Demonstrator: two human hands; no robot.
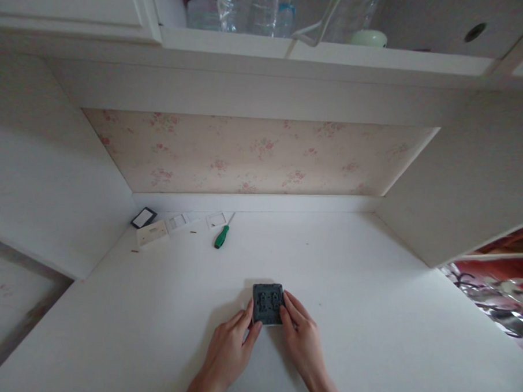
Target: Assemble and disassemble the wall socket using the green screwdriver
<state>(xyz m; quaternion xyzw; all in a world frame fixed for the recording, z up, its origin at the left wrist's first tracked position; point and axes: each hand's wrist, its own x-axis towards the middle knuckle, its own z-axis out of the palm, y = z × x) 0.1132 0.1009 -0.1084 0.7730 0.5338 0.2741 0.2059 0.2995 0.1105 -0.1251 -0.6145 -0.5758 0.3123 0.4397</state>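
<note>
Switch module [268, 303] | left hand [231, 350], right hand [302, 336]: grips closed on its sides | lower corners hidden

The desk [353, 281] looked smooth, matt white laminate; the dark switch module [268, 304] dull grey plastic; the screwdriver [221, 236] had a glossy green plastic handle.

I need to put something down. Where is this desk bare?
Bare: the desk's right side, from the switch module to the side panel, and the front left. Crowded: the back left corner, with screwdriver and cover plates.
</note>
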